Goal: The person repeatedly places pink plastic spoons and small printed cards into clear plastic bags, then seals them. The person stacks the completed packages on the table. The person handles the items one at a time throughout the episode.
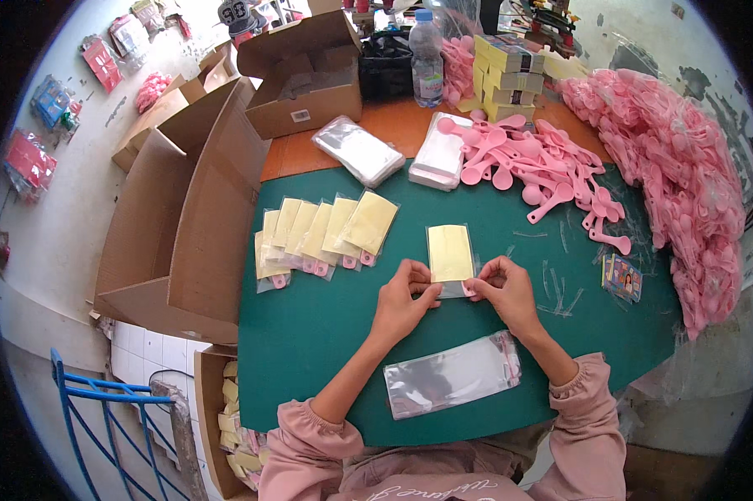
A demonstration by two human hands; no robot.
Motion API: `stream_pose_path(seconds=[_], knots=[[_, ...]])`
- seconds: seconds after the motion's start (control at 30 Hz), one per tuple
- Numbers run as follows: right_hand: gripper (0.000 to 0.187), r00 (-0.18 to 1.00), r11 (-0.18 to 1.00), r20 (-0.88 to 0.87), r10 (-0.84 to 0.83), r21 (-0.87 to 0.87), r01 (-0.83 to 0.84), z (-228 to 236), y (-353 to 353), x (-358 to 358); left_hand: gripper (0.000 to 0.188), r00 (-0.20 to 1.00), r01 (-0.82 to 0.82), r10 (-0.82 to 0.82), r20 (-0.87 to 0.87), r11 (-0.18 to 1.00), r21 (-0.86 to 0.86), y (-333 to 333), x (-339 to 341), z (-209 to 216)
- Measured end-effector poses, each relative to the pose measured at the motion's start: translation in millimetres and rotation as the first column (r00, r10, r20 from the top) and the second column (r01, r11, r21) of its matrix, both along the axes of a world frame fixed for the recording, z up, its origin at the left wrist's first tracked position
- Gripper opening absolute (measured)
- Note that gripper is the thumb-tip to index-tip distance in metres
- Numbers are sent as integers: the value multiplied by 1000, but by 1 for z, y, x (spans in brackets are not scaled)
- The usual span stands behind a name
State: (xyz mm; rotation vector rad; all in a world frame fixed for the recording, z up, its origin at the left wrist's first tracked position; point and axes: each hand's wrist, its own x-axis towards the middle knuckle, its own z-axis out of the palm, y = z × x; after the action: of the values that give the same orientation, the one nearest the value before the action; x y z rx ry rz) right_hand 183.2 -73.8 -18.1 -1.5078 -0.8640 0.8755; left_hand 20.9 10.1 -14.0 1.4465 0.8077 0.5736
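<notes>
A clear plastic bag with a yellow card [450, 253] in it lies upright before me on the green mat [326, 334]. My left hand [406, 301] pinches its lower left corner between thumb and fingers. At the lower right corner, my right hand [508, 294] is closed on the same bag, and a bit of pink shows by its fingertips. Nearer to me rests a stack of flat clear bags [452, 376]. To the left, several filled bags with yellow cards [371, 221] overlap in a fanned row, pink handle ends showing at their bottoms.
Loose pink spoons [523, 159] are heaped at the back right, beside a large mound of bagged pink spoons [656, 167]. Stacked cards [510, 75] and a water bottle [427, 63] stand behind. Cardboard boxes [214, 200] flank the left edge. Plastic scraps [560, 292] lie at right.
</notes>
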Motion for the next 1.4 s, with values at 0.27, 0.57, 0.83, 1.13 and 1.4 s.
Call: stream_pose_path(seconds=[0.27, 0.57, 0.83, 1.13, 1.4], knots=[[21, 993, 1000, 116, 13, 0, -13, 0, 0, -3, 13, 1000, 21, -20, -18, 999, 46, -2, 1, 2], [17, 966, 995, 252, -55, 93, 33, -1, 2, -6, 27, 999, 20, -19, -33, 999, 28, 0, 2, 1], [22, 963, 999, 267, -23, -24, 31, 35, -1, 38, 37, 998, 38, -38, 43, 999, -11, 17, -5, 8], [28, 628, 893, 770, -116, -195, 405, 97, -71, 292, 33, 979, -203, 203, 21, 957, 206, 90, -70, 52], [19, 69, 971, 989, -131, 142, -192, 23, 17, 189, 27, 817, 74, 528, -233, 305, 949, 55, -43, 13]])
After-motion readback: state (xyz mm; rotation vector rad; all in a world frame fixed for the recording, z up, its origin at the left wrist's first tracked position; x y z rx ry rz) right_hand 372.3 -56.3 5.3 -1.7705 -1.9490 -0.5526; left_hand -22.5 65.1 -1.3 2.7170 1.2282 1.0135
